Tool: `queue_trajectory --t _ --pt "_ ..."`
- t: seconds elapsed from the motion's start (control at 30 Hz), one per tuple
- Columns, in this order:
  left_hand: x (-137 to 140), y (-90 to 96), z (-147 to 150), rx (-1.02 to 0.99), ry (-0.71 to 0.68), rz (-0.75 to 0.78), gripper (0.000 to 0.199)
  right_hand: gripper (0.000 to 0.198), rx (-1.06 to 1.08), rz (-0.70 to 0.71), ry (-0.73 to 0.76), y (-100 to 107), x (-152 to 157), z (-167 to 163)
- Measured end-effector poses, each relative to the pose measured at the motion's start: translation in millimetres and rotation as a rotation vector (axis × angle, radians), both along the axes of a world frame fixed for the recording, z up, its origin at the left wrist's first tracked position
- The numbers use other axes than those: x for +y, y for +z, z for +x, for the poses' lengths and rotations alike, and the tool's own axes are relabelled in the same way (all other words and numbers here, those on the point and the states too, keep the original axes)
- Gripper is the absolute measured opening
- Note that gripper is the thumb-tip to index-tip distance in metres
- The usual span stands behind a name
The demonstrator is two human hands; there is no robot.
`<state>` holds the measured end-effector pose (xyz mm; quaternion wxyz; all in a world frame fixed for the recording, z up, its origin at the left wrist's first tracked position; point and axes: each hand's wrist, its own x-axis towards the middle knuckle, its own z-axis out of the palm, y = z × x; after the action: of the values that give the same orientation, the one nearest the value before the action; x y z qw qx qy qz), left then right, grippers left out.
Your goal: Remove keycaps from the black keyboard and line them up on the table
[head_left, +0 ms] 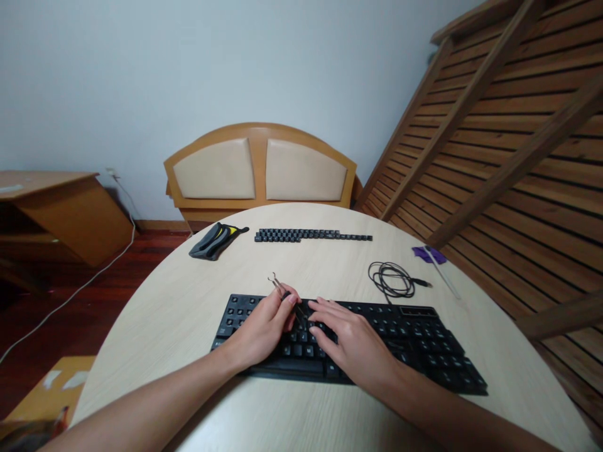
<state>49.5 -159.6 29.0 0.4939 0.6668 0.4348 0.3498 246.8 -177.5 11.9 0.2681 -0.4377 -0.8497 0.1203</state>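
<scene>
A black keyboard (301, 366) lies across the front of the table, with several keycaps off at its upper left. My left hand (264, 320) is closed around a wire keycap puller (277, 284). Two hooked wire tips stick up above the fingers, and the puller's other end points down at the keys near the middle. My right hand (351, 336) rests over the keys just to the right, fingers apart and fingertips on or just above them. It shows nothing in its grasp. Behind the keyboard, loose black keycaps (299, 235) stand in neat rows.
The round pale table (188, 301) also bears dark grey gloves with yellow parts (214, 242) at the back left. A coiled black cable (391, 280) lies behind the keyboard. To its right are a purple cloth (436, 255) and a thin pale stick (445, 276). Wooden slats lean at right.
</scene>
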Motion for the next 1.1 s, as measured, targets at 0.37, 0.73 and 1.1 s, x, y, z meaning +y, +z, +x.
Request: queue_trajectory --t 0.37,0.73,1.1 --pt "7.8 -5.9 -0.1 -0.074 0.077 -0.024 0.030 0.022 0.087 -0.015 -0.012 -2.1 -0.3 3.8" --pt "11.8 -9.6 1.6 -0.090 0.142 -0.019 0.031 0.013 0.033 -0.016 -0.146 22.0 22.8 14.1" --pt "11.8 -8.9 1.5 -0.055 0.126 -0.017 0.030 0.023 -0.305 0.009 -0.387 51.8 137.9 4.0"
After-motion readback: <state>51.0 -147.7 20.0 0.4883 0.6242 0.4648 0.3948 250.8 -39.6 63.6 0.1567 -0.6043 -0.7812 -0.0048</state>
